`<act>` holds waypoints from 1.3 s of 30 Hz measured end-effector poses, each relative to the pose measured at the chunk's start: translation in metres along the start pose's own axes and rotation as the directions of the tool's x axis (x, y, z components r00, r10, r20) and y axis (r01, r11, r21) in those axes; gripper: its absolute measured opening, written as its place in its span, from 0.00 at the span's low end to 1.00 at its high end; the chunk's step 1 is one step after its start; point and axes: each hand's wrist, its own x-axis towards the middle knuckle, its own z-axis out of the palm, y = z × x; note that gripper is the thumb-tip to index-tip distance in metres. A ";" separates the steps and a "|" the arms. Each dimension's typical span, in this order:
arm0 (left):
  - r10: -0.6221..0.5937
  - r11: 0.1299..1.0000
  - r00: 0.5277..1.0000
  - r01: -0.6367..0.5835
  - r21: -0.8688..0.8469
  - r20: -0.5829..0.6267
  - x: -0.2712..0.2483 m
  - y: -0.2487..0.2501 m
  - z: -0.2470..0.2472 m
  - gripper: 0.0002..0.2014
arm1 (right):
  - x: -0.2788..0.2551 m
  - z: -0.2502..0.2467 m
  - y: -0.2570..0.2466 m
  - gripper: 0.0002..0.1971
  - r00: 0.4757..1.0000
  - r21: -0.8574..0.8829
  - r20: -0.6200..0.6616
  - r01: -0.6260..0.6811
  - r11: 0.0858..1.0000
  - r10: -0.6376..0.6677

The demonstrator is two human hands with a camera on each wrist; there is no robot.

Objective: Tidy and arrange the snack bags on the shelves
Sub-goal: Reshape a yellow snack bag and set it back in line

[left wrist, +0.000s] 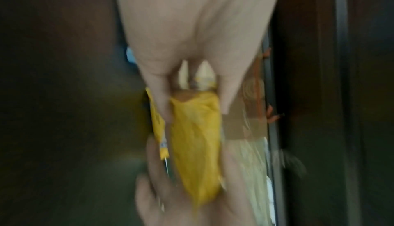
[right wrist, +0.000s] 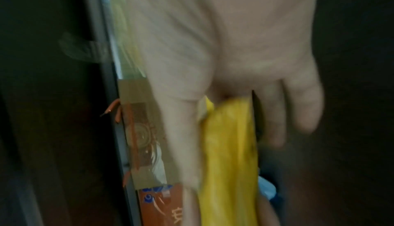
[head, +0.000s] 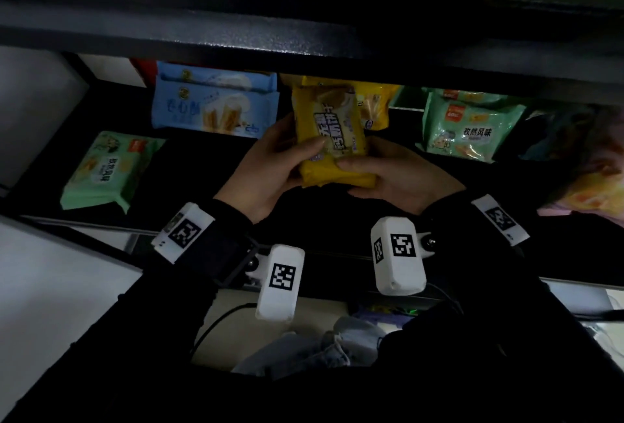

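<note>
From the head view, the left hand [head: 270,166] and the right hand [head: 398,176] both hold one yellow snack bag [head: 329,133] above the dark shelf [head: 202,166], each grip closed on the packet with the thumb on its face and fingers beneath; the step in hand looks like carrying this bag to its kind, and the next move probably calls for pushing it back onto the yellow bag at the rear [head: 374,101], squared to its edges; counted here: two yellow bags, two green bags, one lying at the left [head: 104,172] and one at the right [head: 469,128], one blue stack [head: 212,101] whose number I cannot tell, and more packets at the far right too dim to count; from the left wrist view, blurred, the left hand's fingers [left wrist: 160,98] run along one side of the yellow bag and the other hand meets its far end; from the right wrist view, also blurred, the right thumb and fingers [right wrist: 275,120] clasp the same bag edge-on, with an orange box [right wrist: 162,202] standing beside it.
</note>
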 end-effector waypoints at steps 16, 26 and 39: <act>0.041 0.995 0.999 -0.044 0.094 0.029 -0.007 -0.014 -0.037 0.07 | 0.012 -0.002 0.010 0.26 0.989 0.560 -0.084 0.147 0.815 -0.121; 0.047 0.998 0.999 -0.048 -0.047 -0.023 -0.010 -0.003 -0.045 0.03 | 0.023 0.008 0.010 0.25 0.990 0.649 -0.007 0.111 0.753 -0.141; 0.071 0.997 0.839 -0.078 0.010 -0.539 -0.057 -0.018 -0.079 0.09 | 0.042 0.066 0.028 0.15 0.996 0.247 0.038 0.067 0.967 -0.078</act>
